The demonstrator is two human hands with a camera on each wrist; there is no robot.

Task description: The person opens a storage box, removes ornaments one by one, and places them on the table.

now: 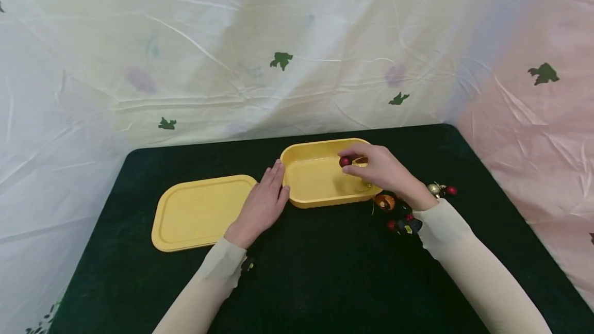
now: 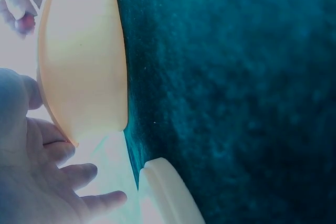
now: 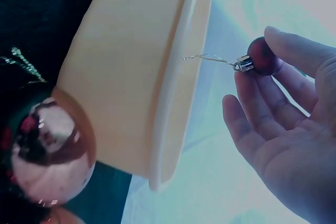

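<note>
My right hand (image 1: 382, 166) pinches a small dark red Christmas bauble (image 1: 345, 161) between thumb and fingers, above the right part of a yellow box (image 1: 320, 202). From the bauble's silver cap a thin cord loop (image 3: 210, 57) sticks out in the right wrist view. Against the box's left end rests my left hand (image 1: 262, 202), its fingers fairly straight and touching the wall near the rim. Something small and gold (image 1: 368, 185) shows inside the box below the right hand, too small to make out.
A yellow lid (image 1: 201, 213) lies flat to the left, partly behind the left hand. Right of the box are a shiny orange-gold bauble (image 1: 384, 201), red ornaments (image 1: 392, 225) and a gold ornament (image 1: 434, 188). Dark green cloth (image 1: 325, 272) covers the table; a patterned curtain (image 1: 297, 92) hangs behind.
</note>
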